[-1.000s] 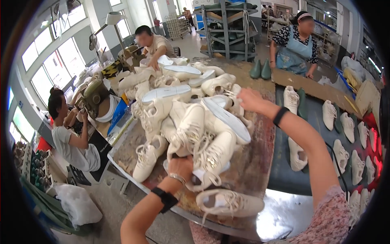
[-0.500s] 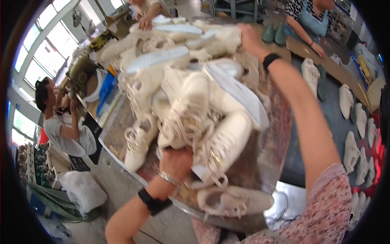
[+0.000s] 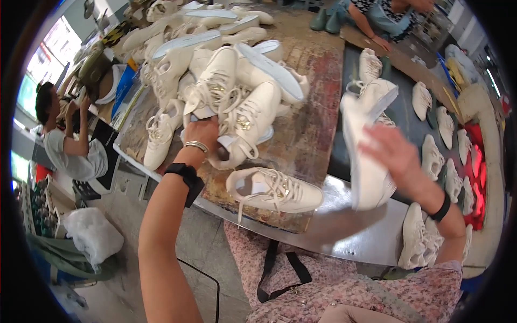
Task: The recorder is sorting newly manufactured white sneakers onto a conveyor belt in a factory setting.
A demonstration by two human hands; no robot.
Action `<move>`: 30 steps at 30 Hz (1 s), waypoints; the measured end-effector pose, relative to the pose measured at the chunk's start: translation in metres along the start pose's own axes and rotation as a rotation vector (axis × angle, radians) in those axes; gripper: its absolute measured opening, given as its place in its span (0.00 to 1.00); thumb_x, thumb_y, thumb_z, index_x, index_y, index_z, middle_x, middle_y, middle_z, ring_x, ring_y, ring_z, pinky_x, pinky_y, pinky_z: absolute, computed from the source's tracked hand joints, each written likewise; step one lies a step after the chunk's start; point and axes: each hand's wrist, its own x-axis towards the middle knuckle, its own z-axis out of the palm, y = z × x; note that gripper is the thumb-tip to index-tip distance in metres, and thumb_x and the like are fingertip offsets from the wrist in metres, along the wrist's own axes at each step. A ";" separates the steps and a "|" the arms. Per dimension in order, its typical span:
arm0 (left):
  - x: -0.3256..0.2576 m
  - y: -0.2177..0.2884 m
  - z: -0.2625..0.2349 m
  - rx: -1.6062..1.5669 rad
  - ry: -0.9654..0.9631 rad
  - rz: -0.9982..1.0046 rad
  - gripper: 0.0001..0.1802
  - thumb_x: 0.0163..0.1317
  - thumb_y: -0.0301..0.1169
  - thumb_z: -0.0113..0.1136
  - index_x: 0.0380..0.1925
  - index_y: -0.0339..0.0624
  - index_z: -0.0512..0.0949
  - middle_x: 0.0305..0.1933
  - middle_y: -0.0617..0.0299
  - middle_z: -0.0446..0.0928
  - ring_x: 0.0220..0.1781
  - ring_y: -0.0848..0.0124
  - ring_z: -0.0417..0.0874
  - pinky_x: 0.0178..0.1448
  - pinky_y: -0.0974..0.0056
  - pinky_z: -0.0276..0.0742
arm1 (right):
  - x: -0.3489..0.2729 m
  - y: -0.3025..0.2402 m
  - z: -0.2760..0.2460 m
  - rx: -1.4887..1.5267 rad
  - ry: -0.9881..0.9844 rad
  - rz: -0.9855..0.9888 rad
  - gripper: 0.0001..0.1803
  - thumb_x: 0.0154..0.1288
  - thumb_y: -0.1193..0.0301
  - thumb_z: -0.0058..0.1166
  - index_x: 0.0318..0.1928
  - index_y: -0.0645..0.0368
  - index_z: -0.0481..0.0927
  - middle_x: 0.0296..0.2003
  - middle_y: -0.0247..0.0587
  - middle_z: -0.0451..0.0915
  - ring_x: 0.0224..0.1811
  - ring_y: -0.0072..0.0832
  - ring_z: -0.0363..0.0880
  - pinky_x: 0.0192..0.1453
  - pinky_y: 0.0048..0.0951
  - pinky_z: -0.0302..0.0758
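Note:
My left hand (image 3: 202,133) is closed at the collar of a cream lace-up sneaker (image 3: 215,81) at the front of a heap; its fingertips are hidden. Beside it leans another cream sneaker (image 3: 253,116) with loose laces. At the right, my right hand (image 3: 396,156), smeared by motion, presses on a cream sneaker (image 3: 369,180) held above the metal table edge. A second sneaker (image 3: 377,97) overlaps it at the top, its pale sole partly showing. One sneaker (image 3: 285,191) lies on its own near the table's front edge.
The worn wooden tabletop (image 3: 309,64) carries the sneaker heap (image 3: 188,43). On the right, a dark conveyor (image 3: 404,86) holds rows of sneakers beside a red glow. Green shoe lasts (image 3: 326,21) stand at the back. Co-workers are at the left (image 3: 75,145) and far right (image 3: 377,21).
My right hand has come from the far side of the heap to the right, and sneakers are now at it. My left hand stays at the front sneaker. The view has shifted right.

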 end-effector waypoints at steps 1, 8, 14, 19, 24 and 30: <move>0.001 0.007 -0.011 -0.025 -0.078 -0.031 0.12 0.56 0.29 0.52 0.41 0.38 0.71 0.31 0.54 0.81 0.37 0.59 0.82 0.39 0.57 0.77 | -0.022 -0.014 0.010 -0.020 -0.063 -0.051 0.23 0.50 0.75 0.48 0.51 0.50 0.76 0.57 0.43 0.69 0.55 0.42 0.71 0.55 0.35 0.73; 0.002 0.006 -0.008 0.000 -0.060 -0.081 0.19 0.48 0.31 0.59 0.41 0.39 0.70 0.32 0.51 0.81 0.36 0.56 0.83 0.39 0.55 0.78 | -0.096 -0.083 0.085 0.084 -0.341 -0.186 0.26 0.51 0.73 0.49 0.54 0.52 0.71 0.62 0.43 0.61 0.62 0.45 0.61 0.61 0.39 0.66; 0.010 -0.001 -0.002 -0.001 0.054 -0.006 0.25 0.40 0.36 0.66 0.38 0.38 0.69 0.31 0.51 0.80 0.35 0.57 0.83 0.38 0.56 0.78 | -0.067 -0.032 0.060 0.810 -0.511 -0.178 0.31 0.50 0.74 0.55 0.58 0.55 0.68 0.61 0.50 0.62 0.63 0.44 0.61 0.63 0.38 0.64; 0.014 -0.007 0.016 0.096 -0.062 -0.081 0.20 0.48 0.35 0.57 0.40 0.37 0.70 0.32 0.52 0.80 0.34 0.59 0.83 0.36 0.56 0.79 | 0.010 0.140 0.091 0.247 -0.001 0.316 0.23 0.52 0.72 0.54 0.52 0.58 0.72 0.47 0.44 0.74 0.51 0.39 0.72 0.54 0.37 0.69; 0.009 0.000 0.013 0.118 -0.028 -0.045 0.21 0.39 0.31 0.64 0.35 0.36 0.70 0.27 0.55 0.79 0.30 0.60 0.82 0.33 0.60 0.78 | 0.013 0.283 0.183 -0.349 -0.225 0.719 0.42 0.43 0.71 0.62 0.63 0.52 0.60 0.55 0.44 0.66 0.57 0.41 0.66 0.54 0.47 0.68; 0.001 0.001 0.009 0.115 -0.048 -0.020 0.18 0.43 0.32 0.62 0.34 0.35 0.71 0.26 0.55 0.79 0.30 0.60 0.82 0.32 0.60 0.77 | 0.017 0.286 0.240 -0.577 -0.101 0.780 0.55 0.37 0.67 0.67 0.68 0.49 0.50 0.45 0.44 0.71 0.49 0.41 0.69 0.50 0.45 0.65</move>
